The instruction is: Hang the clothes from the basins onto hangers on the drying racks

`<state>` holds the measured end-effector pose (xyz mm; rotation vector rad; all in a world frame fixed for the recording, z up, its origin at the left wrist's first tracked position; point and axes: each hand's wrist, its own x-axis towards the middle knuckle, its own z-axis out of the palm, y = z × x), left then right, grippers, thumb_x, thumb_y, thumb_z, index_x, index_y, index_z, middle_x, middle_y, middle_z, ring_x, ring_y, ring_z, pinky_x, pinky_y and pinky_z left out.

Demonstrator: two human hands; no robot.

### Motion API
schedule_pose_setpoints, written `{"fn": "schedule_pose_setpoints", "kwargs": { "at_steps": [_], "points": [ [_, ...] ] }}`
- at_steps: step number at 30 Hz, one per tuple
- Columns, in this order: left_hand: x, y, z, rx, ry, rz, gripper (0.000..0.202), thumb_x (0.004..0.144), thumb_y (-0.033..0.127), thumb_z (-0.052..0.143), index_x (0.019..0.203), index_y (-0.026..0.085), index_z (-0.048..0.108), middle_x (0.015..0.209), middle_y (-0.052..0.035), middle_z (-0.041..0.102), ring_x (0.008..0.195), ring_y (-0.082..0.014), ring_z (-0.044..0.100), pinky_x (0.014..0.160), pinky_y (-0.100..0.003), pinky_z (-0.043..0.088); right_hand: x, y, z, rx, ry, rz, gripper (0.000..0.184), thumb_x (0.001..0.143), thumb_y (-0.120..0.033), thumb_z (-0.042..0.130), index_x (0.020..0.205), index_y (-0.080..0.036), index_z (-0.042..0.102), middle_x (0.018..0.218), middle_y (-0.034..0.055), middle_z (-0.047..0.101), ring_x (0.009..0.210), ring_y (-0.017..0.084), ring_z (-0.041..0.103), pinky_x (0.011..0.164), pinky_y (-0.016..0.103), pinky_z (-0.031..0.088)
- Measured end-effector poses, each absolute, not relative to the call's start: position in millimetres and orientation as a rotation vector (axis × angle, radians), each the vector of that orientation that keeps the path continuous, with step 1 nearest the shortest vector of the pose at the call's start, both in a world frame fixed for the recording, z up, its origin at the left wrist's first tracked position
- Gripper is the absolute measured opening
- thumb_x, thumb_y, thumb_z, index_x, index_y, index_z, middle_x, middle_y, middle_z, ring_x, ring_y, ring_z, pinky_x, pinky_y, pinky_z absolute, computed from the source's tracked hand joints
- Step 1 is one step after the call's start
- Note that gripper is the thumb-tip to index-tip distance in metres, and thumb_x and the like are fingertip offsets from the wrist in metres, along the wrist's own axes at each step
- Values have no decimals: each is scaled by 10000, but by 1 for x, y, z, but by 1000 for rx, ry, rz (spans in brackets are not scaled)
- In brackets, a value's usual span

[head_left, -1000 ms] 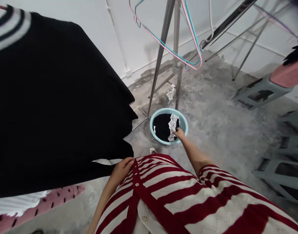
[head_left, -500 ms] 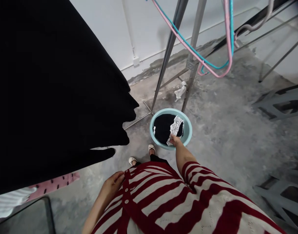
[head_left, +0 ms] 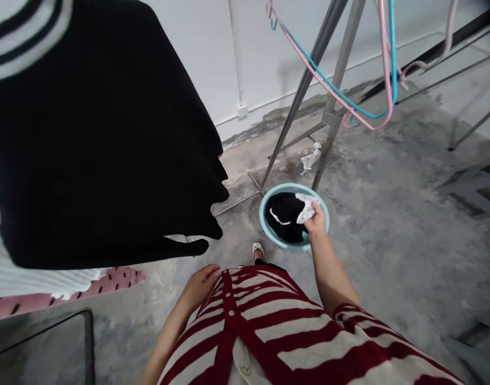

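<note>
A right hand (head_left: 317,223), its grip clamped on a crumpled white lace cloth (head_left: 307,208), is over a light blue basin (head_left: 295,187) of black fabric (head_left: 282,218) on the concrete floor (head_left: 389,256); the left hand (head_left: 200,286) rests open against a red-striped cardigan (head_left: 248,321).

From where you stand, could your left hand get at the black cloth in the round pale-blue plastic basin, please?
Probably, though only by bending: your left hand rests at your red-and-white striped cardigan, above the basin on the floor. The hanging black garment lies beside that path.
</note>
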<state>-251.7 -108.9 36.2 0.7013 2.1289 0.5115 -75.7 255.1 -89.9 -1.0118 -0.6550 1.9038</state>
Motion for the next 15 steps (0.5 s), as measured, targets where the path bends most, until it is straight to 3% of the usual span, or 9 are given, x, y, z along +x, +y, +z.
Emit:
{"fn": "schedule_pose_setpoints", "kwargs": {
  "at_steps": [5, 10, 12, 15],
  "points": [
    [-245, -118, 43, 752, 2133, 767, 394, 791, 446, 512, 1043, 179, 655, 1084, -75, 686, 1029, -228, 626, 946, -369, 467, -100, 233, 36, -512, -824, 1741, 269, 689, -314, 649, 932, -210, 601, 893, 6, 670, 926, 173, 637, 926, 382, 493],
    [-232, -114, 103, 905, 2078, 1370, 344, 827, 375, 550, 1094, 165, 601, 895, -58, 683, 735, -155, 672, 725, -300, 555, -131, 157, 150, -177, -1392, 1522, 254, 767, -438, 620, 909, -228, 604, 835, -1, 627, 864, 163, 623, 826, 346, 517],
    [-225, -111, 136, 1145, 2086, 1637, 352, 834, 323, 569, 1162, 193, 556, 1001, -71, 652, 791, -146, 666, 692, -270, 558, -134, 117, 180, -63, -1739, 1334, 219, 832, -422, 564, 842, -207, 603, 748, -4, 586, 781, 141, 600, 755, 297, 515],
    [-216, -107, 173, 1638, 2266, 1810, 646, 783, 313, 648, 1357, 233, 363, 1290, -128, 509, 1108, -213, 574, 829, -313, 545, -130, 56, 207, 177, -2196, 959, 259, 911, -333, 463, 739, -182, 586, 649, -5, 526, 680, 115, 540, 689, 250, 489]
  ]
}}
